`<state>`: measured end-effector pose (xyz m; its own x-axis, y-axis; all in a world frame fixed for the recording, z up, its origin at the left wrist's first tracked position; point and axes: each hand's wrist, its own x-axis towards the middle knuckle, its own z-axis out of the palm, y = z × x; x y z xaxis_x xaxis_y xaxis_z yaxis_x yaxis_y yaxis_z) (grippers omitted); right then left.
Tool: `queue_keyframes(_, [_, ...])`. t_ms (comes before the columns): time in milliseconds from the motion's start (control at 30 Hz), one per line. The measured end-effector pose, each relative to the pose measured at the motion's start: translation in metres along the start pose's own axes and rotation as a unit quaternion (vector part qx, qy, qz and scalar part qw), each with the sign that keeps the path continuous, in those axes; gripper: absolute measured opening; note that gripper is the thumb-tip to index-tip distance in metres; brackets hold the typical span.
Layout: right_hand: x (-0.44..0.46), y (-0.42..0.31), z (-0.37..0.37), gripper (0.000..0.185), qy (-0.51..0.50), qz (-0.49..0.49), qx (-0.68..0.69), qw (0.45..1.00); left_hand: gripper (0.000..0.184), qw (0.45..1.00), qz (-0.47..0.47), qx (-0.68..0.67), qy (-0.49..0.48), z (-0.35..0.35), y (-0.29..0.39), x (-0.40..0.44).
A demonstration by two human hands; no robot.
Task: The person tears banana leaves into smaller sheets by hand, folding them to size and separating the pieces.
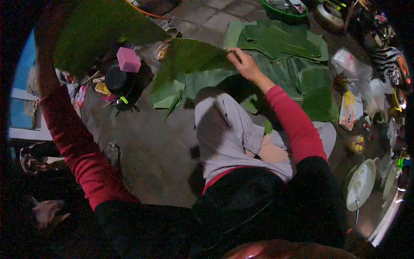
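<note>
A long green banana leaf [108, 41] stretches across the upper left and centre, its left part lifted off the floor. My left hand [48, 32] is raised high at the leaf's left end and appears to hold it up, though its fingers are lost in shadow. At the other end, my right hand [243, 62] is closed, with the leaf's edge pinched between thumb and fingers. Under and beyond that hand lie more flat banana leaves [278, 71]. Several cut leaf pieces [282, 39] are stacked behind them.
To the left, a pink box [128, 59] rests on a black round object [118, 80]. A green basin [284, 9] stands at the back. Plastic bags [355, 69], a tissue pack [347, 110], small yellow-capped bottles [357, 143] and a pale plate [361, 183] line the right.
</note>
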<state>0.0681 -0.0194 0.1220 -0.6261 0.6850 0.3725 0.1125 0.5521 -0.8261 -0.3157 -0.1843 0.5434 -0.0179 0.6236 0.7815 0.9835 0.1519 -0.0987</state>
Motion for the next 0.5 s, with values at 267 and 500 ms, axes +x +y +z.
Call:
queue_keyframes(267, [-0.011, -0.004, -0.017, 0.022, 0.06, -0.126, -0.019, 0.99, 0.031, 1.0, -0.021, -0.01, 0.021, -0.013, -0.001, -0.031])
queue_keyframes(500, [-0.004, -0.059, -0.155, 0.015, -0.001, -0.106, -0.069, 0.992, 0.03, 1.0, -0.002, 0.008, 0.027, 0.0, -0.019, -0.045])
